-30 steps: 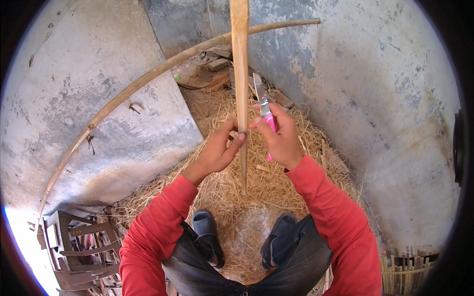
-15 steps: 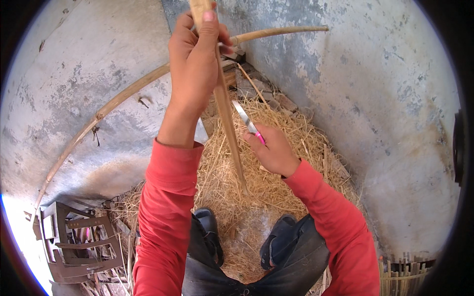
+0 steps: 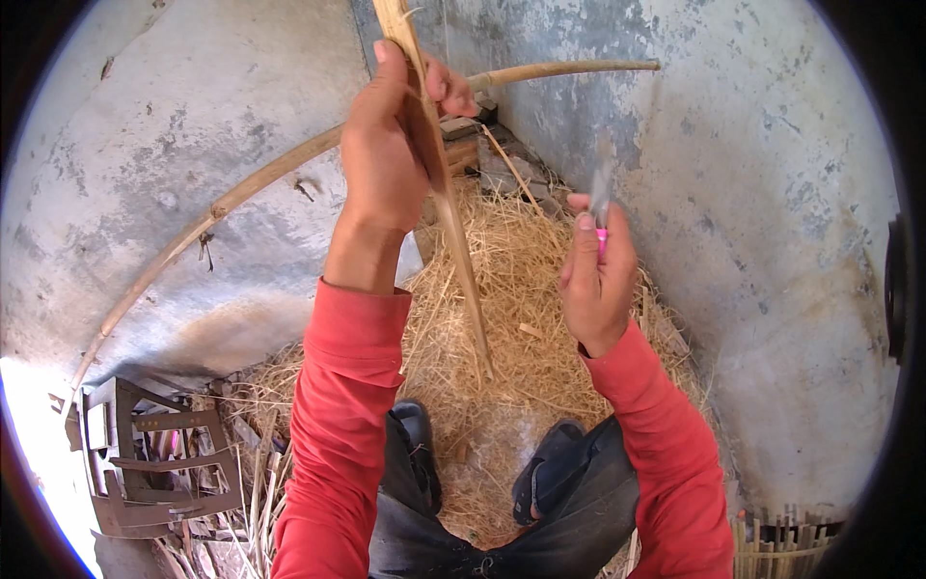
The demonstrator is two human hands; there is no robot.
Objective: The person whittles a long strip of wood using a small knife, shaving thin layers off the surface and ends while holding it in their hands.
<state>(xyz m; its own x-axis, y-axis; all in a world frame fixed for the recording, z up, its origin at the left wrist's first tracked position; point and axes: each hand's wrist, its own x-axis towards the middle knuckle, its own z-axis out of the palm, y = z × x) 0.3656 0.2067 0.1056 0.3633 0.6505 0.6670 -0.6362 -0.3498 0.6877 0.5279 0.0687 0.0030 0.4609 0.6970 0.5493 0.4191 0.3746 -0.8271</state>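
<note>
My left hand (image 3: 391, 135) is raised at the upper middle, its thumb and palm against a long split bamboo strip (image 3: 463, 261). The strip runs from the top edge down to a thin end over the shavings. A small curl stands out near its top. My right hand (image 3: 600, 275), well to the right of the strip, is closed round a knife (image 3: 602, 188) with a pink handle. Its blade points up and is smeared by motion. The knife and the strip are apart.
A bent bamboo pole (image 3: 260, 179) crosses behind my left hand along the walls. Pale shavings (image 3: 535, 347) cover the floor around my shoes. A dark broken frame (image 3: 164, 463) lies at lower left, a slatted bamboo piece (image 3: 786, 545) at lower right. Bare walls (image 3: 752, 193) meet ahead.
My right hand has moved right and up with the knife, away from the bamboo strip, and the blade has turned to point up. My left hand's thumb has shifted on the strip.
</note>
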